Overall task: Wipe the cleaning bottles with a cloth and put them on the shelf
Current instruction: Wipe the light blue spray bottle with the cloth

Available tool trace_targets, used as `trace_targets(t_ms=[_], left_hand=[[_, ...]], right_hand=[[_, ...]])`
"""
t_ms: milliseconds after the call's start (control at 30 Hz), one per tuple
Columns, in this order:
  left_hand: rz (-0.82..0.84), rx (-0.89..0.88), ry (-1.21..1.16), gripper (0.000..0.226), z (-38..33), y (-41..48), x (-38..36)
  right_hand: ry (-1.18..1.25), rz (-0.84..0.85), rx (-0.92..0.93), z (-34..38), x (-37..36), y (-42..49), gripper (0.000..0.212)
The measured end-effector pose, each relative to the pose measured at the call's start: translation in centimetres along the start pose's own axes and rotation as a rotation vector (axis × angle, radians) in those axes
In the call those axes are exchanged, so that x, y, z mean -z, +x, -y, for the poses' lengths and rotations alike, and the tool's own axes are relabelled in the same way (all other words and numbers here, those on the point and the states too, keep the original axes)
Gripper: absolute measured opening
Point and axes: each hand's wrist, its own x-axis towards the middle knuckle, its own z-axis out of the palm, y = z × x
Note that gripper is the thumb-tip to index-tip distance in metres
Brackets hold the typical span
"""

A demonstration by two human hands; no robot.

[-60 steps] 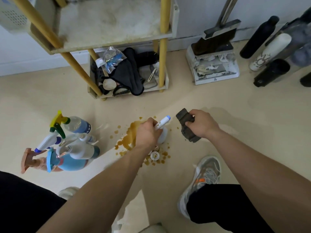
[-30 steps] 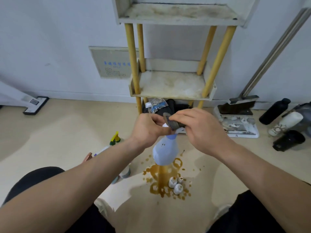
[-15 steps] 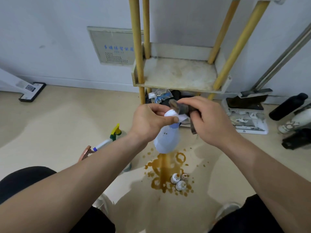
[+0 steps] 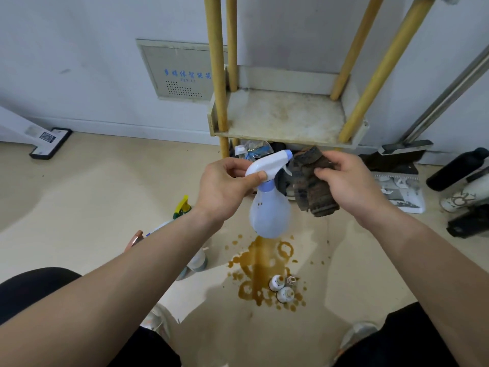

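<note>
My left hand (image 4: 225, 184) pinches the white spray head of a pale blue spray bottle (image 4: 268, 215), which hangs upright in the air above the floor. My right hand (image 4: 349, 186) grips a dark, dirty cloth (image 4: 312, 186) beside the bottle's neck and trigger, touching them. The shelf (image 4: 280, 115) with yellow posts stands just beyond my hands; its middle board is bare and stained. More spray bottles (image 4: 182, 207) lie on the floor at the left, mostly hidden by my left forearm.
A brown spill (image 4: 262, 268) spreads on the floor under the bottle, with three small white bottles (image 4: 283, 288) standing in it. A dustpan set (image 4: 399, 186) and dark and white flasks (image 4: 460, 176) sit to the right. The lowest shelf level holds a bag and dark items (image 4: 254, 152).
I lifted the blue bottle from the spill up to the front of the shelf. The cloth moved from the spray head's top to beside the neck; the spray head now shows.
</note>
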Motion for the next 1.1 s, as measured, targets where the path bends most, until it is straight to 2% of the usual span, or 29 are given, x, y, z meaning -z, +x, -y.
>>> trace_targets(t_ms=[67,233,333,433,567,733,833,1100], left_hand=[[-0.014,0.004,-0.018,0.025,-0.2,0.0,-0.2],[0.021,-0.013,-0.029,0.028,-0.6,-0.5,-1.2],[0.064,-0.054,-0.003,0.03,-0.7,-0.7,-1.4],[0.091,-0.108,0.029,0.028,-0.6,-1.3,-1.9],[0.048,-0.129,0.057,0.023,-0.3,-2.2,-2.8],[0.003,-0.109,0.003,0.02,-0.5,-1.8,-2.3],[0.034,-0.072,-0.052,0.022,-0.1,-1.5,-1.9],[0.14,0.005,-0.148,0.016,-0.4,-1.4,-1.7]], right_hand=[[0.049,-0.027,0.036,0.1,-1.2,-0.7,0.024],[0.059,-0.075,0.126,0.1,-4.3,-2.7,0.05],[0.01,-0.147,0.162,0.1,-4.8,-3.4,0.055],[-0.098,-0.196,0.224,0.4,-4.9,-3.9,0.055],[-0.258,-0.241,0.351,0.6,-5.4,-4.4,0.054],[-0.335,-0.216,0.514,0.7,-5.3,-3.9,0.045],[-0.46,-0.189,0.576,0.7,-5.1,-3.6,0.057],[-0.822,-0.238,0.724,0.2,-4.9,-3.5,0.054]])
